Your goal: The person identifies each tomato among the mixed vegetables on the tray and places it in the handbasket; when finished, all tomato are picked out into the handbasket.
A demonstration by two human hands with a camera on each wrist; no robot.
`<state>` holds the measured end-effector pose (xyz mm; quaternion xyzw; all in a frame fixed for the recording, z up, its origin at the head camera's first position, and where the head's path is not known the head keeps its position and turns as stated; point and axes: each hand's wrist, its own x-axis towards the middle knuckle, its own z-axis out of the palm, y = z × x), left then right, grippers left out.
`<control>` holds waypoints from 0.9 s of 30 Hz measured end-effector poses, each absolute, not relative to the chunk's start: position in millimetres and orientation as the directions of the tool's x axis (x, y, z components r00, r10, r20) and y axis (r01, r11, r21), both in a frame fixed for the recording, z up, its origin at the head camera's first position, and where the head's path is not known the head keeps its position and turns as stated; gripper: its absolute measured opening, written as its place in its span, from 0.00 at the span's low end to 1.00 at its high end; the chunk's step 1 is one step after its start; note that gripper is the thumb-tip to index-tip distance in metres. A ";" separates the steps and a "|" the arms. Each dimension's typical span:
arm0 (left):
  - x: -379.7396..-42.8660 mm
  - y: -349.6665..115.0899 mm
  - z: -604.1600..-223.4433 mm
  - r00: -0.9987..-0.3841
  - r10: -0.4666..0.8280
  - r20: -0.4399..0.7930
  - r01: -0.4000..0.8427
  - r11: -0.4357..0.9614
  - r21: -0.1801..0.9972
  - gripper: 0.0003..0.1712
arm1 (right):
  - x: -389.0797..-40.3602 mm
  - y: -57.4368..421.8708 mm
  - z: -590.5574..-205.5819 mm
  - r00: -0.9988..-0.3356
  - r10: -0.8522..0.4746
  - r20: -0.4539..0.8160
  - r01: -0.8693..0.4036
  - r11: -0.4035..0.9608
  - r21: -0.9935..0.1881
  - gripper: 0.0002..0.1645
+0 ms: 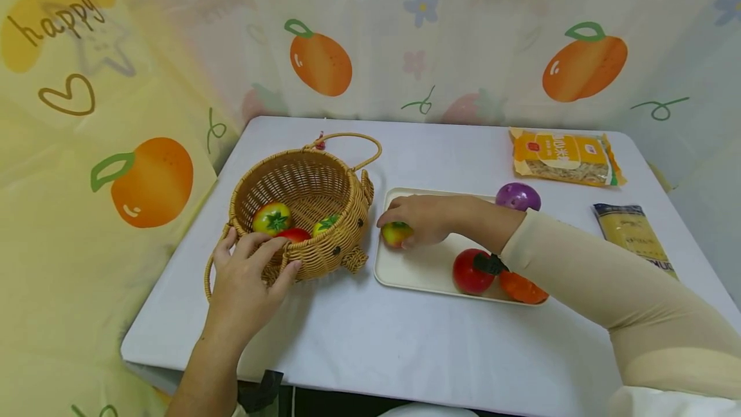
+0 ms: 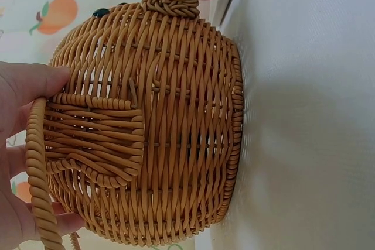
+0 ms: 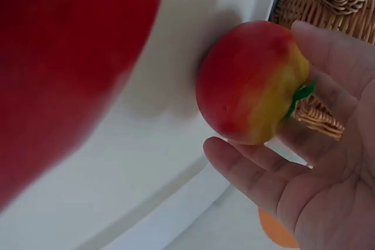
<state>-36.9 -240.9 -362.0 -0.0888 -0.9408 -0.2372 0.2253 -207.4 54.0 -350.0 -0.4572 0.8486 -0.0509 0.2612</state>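
Note:
My left hand [image 1: 249,278] grips the near rim of a round wicker basket [image 1: 332,246], fingers over the edge and thumb outside. In the left wrist view the hand [image 2: 17,103] holds on beside the rope-like handle [image 2: 40,174]. Inside the basket lie a yellow-red tomato [image 1: 272,218], a red fruit [image 1: 294,235] and another yellowish-green one [image 1: 325,224]. At the left end of a cream tray [image 1: 419,269], my right hand [image 1: 428,216] holds a red-yellow tomato with a green calyx [image 3: 252,83]. Its thumb and fingers are round the tomato's sides in the right wrist view.
On the tray's near side are a large red fruit [image 1: 471,271] and an orange piece [image 1: 523,286], partly under the right forearm. A purple vegetable [image 1: 518,195] sits at the tray's far side. Two food packets, one yellow [image 1: 564,156], one tan [image 1: 633,230], lie to the right.

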 end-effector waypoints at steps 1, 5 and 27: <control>-36.9 -240.8 -361.9 -0.881 0.060 0.469 0.275 0.872 0.404 0.20 | -207.6 54.1 -350.1 -0.445 -0.803 -0.398 -0.750 0.576 -0.325 0.33; -36.6 -240.6 -361.5 -0.879 0.061 0.472 0.277 0.873 0.402 0.20 | -208.3 53.8 -349.9 -0.446 -0.797 -0.406 -0.744 0.583 -0.327 0.32; -36.7 -240.5 -361.8 -0.879 0.067 0.473 0.282 0.871 0.401 0.20 | -209.4 60.2 -323.1 -0.482 -0.761 -0.434 -0.692 0.634 -0.345 0.32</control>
